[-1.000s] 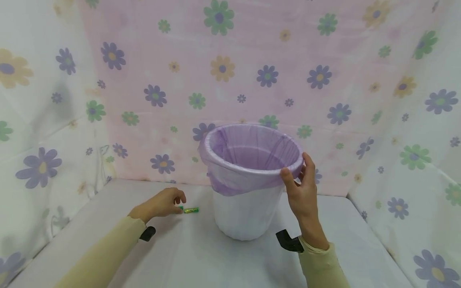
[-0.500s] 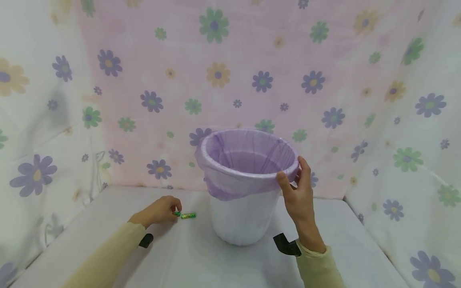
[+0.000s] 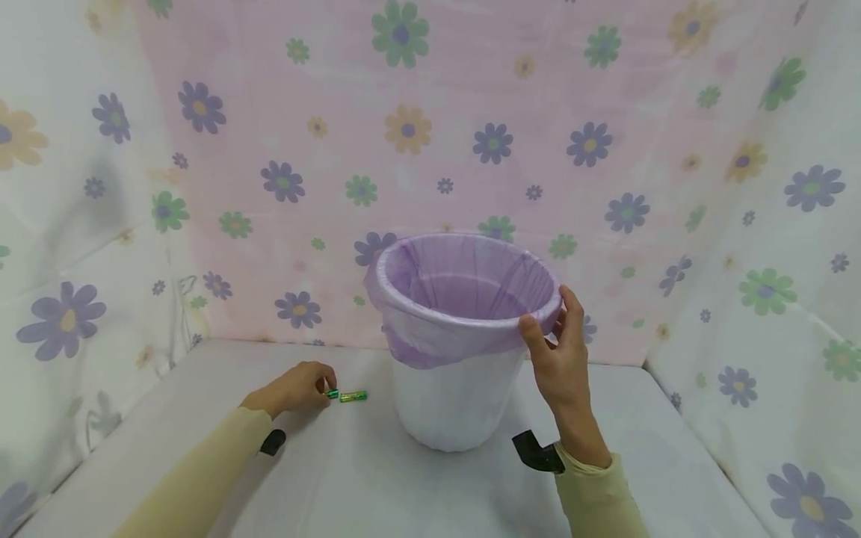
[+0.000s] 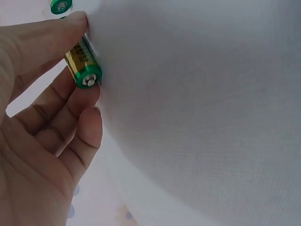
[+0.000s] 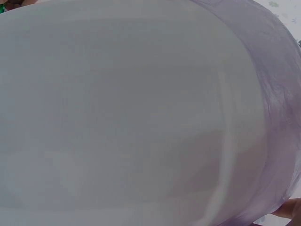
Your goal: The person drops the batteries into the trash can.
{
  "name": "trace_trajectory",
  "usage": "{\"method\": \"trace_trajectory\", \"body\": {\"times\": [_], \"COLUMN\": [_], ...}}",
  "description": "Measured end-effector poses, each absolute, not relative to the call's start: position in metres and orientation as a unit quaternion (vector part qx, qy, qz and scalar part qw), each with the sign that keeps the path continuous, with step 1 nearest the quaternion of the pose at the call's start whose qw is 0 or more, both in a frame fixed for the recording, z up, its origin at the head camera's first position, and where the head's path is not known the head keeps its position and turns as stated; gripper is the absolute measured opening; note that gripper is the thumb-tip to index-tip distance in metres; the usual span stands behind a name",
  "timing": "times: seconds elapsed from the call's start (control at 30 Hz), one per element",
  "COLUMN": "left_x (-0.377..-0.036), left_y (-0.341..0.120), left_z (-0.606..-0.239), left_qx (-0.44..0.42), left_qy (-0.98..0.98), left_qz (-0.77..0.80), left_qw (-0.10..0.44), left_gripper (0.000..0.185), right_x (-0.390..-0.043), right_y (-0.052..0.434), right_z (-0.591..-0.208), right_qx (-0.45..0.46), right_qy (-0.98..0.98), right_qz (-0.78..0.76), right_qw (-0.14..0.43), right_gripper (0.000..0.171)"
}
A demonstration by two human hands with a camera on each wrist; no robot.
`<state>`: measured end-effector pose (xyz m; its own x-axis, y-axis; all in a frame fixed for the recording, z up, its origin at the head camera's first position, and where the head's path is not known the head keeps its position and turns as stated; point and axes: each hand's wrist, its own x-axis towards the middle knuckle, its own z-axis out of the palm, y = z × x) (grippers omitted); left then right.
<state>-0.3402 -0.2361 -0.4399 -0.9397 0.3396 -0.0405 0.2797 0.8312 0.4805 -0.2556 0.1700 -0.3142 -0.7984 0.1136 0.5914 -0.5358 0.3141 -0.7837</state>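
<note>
A white trash can (image 3: 447,403) with a purple bag (image 3: 430,344) folded over its rim stands on the table. My right hand (image 3: 561,366) grips the rim at the right, thumb on the near side and fingers behind; in the right wrist view the can's wall (image 5: 131,108) fills most of the picture. To the left of the can, my left hand (image 3: 303,388) pinches a green and gold battery (image 4: 83,63) between thumb and fingers, low at the white cloth. A second battery (image 3: 353,396) of the same look lies just right of the fingertips.
A white cloth (image 3: 350,486) covers the table. Flower-printed sheets (image 3: 269,112) hang behind and along both sides. The can stands between the two hands.
The left fingers have closed in around the left battery, and the hand has drawn slightly left. The right hand keeps its grip on the rim. The head view shifted a little.
</note>
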Motion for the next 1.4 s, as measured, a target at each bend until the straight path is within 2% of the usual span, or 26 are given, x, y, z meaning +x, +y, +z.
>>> {"method": "trace_trajectory", "body": {"times": [0.97,1.4], "left_x": [-0.337,-0.333], "left_y": [-0.238,-0.236], "left_z": [-0.441,-0.428], "left_qx": [0.159,0.194], "left_qy": [0.955,0.953], "left_qz": [0.242,0.231], "left_qw": [0.063,0.033], "left_gripper": [0.016,0.011], "right_x": [-0.256,-0.252], "right_y": [0.168,0.169], "right_z": [-0.315,-0.312], "right_qx": [0.15,0.143], "right_qy": [-0.76,-0.759], "right_qz": [0.568,0.568], "right_qw": [0.278,0.283], "right_gripper": [0.072,0.073]}}
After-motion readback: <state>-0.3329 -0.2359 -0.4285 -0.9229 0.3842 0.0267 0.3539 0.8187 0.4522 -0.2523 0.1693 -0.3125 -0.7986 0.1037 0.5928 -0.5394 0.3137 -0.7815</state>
